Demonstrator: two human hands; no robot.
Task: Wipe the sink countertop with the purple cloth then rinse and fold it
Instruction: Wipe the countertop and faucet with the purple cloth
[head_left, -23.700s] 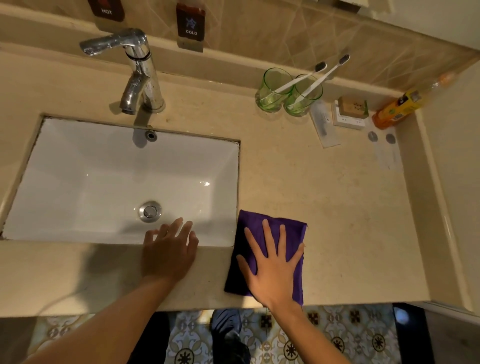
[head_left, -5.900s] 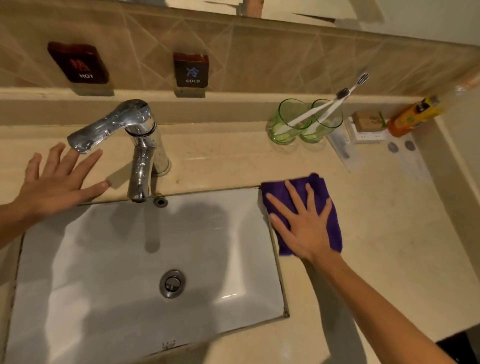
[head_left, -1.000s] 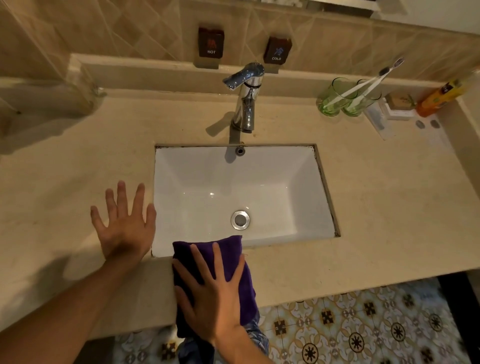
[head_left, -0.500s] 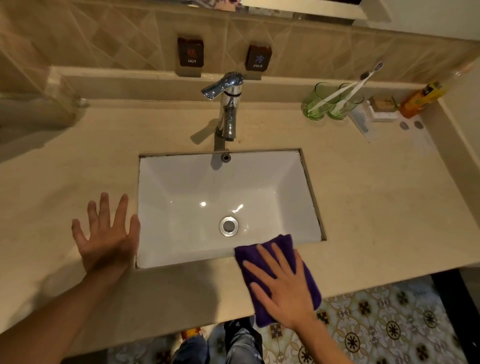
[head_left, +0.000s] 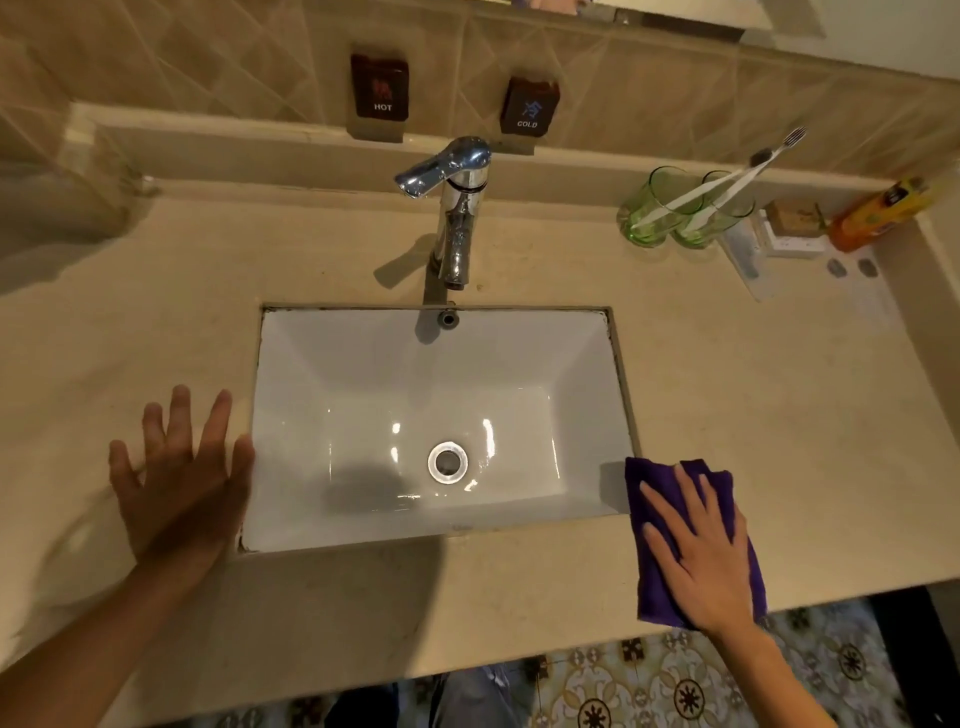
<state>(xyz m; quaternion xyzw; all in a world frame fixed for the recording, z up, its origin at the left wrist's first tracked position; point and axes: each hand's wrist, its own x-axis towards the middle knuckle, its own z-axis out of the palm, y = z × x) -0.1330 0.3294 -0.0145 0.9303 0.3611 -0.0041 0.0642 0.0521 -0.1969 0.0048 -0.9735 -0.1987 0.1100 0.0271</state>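
Slid rightward along the front of the surface (head_left: 519, 587): purple cloth (head_left: 675, 483) now at the sink (head_left: 363, 374) basin's front right corner, pressed under flat right hand (head_left: 698, 561). Left hand (head_left: 179, 488) spread, empty, left of sink. Soft, light, limp; best pinched at an edge.

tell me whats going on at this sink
A person is wiping the beige countertop around the white sink. Their right hand lies flat, fingers spread, on a folded purple cloth by the basin's front right corner, near the counter's edge. The left hand rests open on the counter left of the basin. The faucet shows no running water, so rinsing hasn't begun.
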